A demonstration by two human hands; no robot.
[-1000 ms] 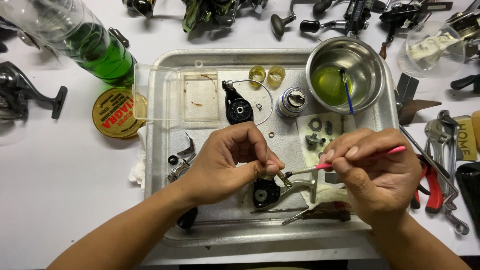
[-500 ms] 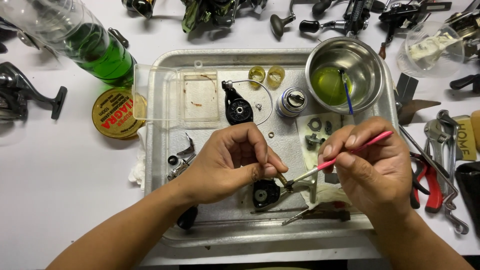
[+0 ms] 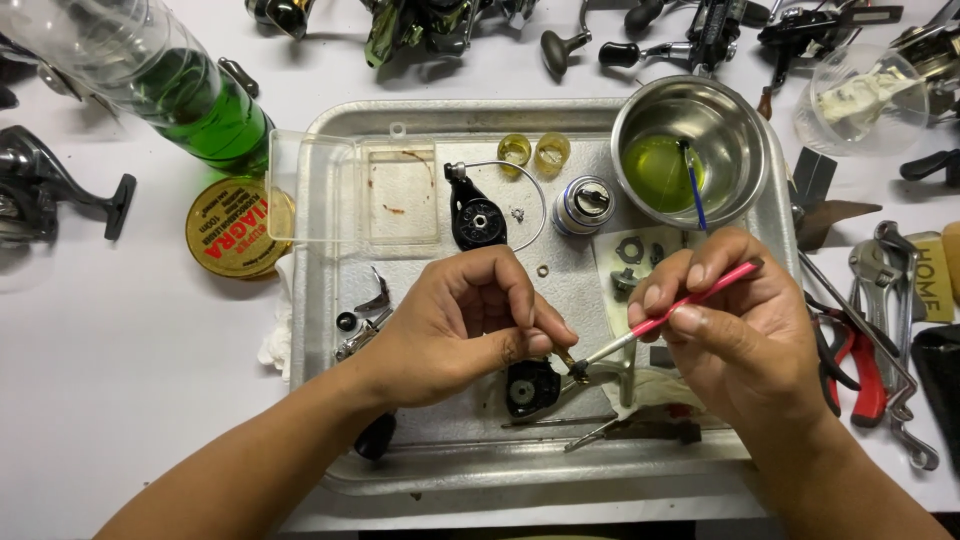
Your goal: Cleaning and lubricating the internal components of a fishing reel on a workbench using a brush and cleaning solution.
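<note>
Small brass part (image 3: pixel 566 361) pinched over tray's near middle; slim pink-handled brush (image 3: pixel 668 317) slanting down-left, tip touching it.

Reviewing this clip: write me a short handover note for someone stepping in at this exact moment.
Left hand: pinches a small brass part at its fingertips, over the metal tray.
Right hand: holds a pink-handled brush, tip at that part.
Black reel body lies just below the hands; rotor with bail wire, spool and small parts lie loose on the tray. Steel bowl holds yellow-green liquid and a blue brush.
Done: reel taken apart. Left: brushing in hand, nothing reassembled.
</note>
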